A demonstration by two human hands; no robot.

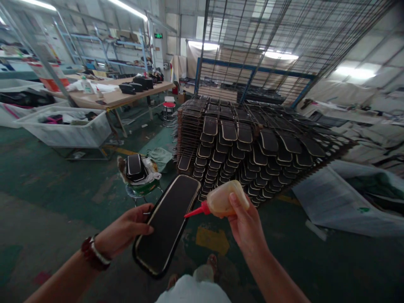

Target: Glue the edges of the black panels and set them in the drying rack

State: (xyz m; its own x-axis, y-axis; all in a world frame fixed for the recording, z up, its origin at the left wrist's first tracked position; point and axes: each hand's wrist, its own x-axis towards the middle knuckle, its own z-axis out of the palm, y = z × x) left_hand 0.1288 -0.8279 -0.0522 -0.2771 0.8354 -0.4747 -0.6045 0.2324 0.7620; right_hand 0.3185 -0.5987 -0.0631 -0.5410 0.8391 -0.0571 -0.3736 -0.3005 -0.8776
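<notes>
My left hand (pixel 134 227) grips the left edge of a long black panel (pixel 168 225) with rounded corners, the thumb lying on its face. A pale line runs around the panel's rim, and the panel is tilted in front of me. In my right hand (pixel 244 216) is a translucent squeeze bottle (pixel 225 198) of yellowish liquid, held on its side. Its red nozzle (pixel 196 209) points left, and the tip is at the panel's right edge; whether it touches I cannot tell.
A wire drying rack (pixel 217 143) ahead holds many similar black panels in layers. On the left, a stool (pixel 139 189) carries a few black pieces, near a white bin (pixel 72 130) and a worktable (pixel 126 99). A translucent bin (pixel 350 206) stands at right.
</notes>
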